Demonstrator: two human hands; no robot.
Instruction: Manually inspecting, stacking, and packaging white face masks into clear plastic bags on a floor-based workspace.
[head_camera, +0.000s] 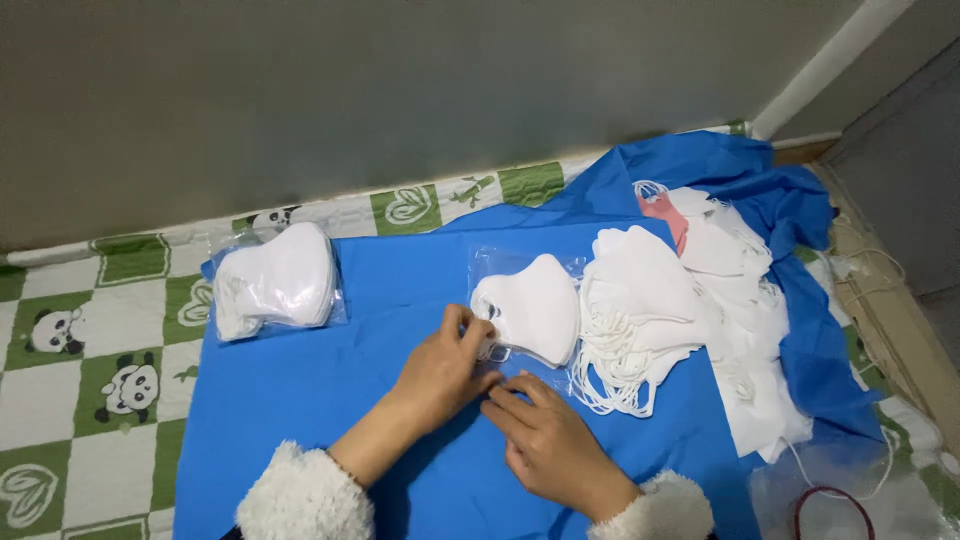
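A clear plastic bag (527, 300) holding a stack of white face masks lies on the blue cloth (400, 300) in the middle. My left hand (446, 368) pinches the bag's open end at its lower left corner. My right hand (548, 440) lies just below, its fingertips pressing the bag's edge flat on the cloth. Both sleeves have fluffy white cuffs.
A second filled clear bag of white masks (275, 282) lies at the left. A loose heap of white masks (690, 290) with ear loops spreads to the right, one pink mask (663, 212) among them. A red ring (832, 512) sits at lower right. A panda-print mat (90, 350) lies underneath, beside a grey wall.
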